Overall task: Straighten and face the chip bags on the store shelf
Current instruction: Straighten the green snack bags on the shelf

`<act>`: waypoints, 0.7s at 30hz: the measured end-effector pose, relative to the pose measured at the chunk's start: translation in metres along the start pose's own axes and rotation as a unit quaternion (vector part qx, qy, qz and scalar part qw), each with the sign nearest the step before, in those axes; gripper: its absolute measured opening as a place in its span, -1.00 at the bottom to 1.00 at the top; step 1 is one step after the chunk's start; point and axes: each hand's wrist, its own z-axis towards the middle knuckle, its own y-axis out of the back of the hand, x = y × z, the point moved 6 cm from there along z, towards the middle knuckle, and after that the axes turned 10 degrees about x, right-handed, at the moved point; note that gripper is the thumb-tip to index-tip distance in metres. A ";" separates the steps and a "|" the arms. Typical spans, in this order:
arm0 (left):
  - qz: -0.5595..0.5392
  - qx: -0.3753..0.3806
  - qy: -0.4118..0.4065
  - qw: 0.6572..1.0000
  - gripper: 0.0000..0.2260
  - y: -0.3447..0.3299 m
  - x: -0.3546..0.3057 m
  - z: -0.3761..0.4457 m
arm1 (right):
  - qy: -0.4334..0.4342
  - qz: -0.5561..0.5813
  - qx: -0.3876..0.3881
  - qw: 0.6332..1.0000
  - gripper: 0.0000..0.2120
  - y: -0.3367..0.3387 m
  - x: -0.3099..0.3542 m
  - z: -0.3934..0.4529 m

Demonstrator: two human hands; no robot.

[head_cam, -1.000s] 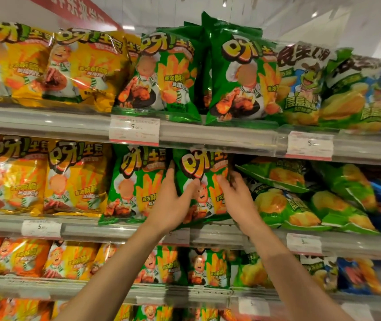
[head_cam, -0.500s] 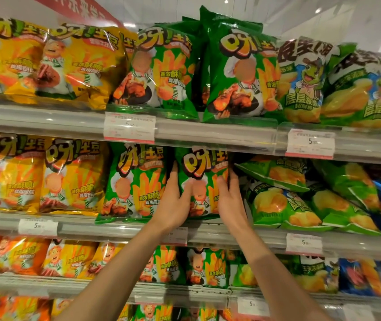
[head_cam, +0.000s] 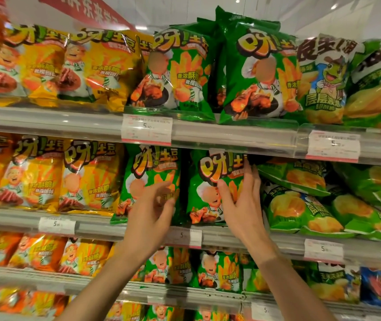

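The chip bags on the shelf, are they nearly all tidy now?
Partly. The yellow bags stand upright, facing out. In hand: the right hand touches a green bag; the left hand hovers open beside it. Left: the light-green bags to the right lie slumped on their sides.

Both arms reach up; left hand (head_cam: 151, 210) and right hand (head_cam: 242, 202) raised, fingers loosely spread.

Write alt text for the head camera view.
Two hands reach to a store shelf: the right hand touches an upright green chip bag, the left hand hovers open beside it. Yellow bags stand left; green bags lie tilted right.
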 end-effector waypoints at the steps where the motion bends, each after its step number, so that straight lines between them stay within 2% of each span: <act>1: 0.040 -0.039 -0.022 0.998 -0.71 0.013 0.002 0.000 | 0.005 -0.011 0.006 1.000 -0.20 -0.004 0.003 0.000; 4: 0.135 -0.105 -0.023 0.985 -0.59 0.034 0.017 0.010 | 0.013 -0.042 0.010 0.999 -0.07 -0.019 0.009 0.002; 7: 0.118 -0.043 0.037 0.991 -0.48 0.027 0.038 0.025 | 0.004 -0.067 0.011 0.998 -0.04 -0.030 0.008 0.006; 9: 0.114 -0.019 0.037 0.993 -0.45 0.018 0.044 0.031 | -0.005 -0.078 0.014 0.997 -0.04 -0.032 0.005 0.012; 21: 0.102 -0.009 0.015 0.995 -0.41 0.012 0.050 0.032 | -0.003 -0.072 -0.026 0.997 -0.09 -0.037 0.004 0.004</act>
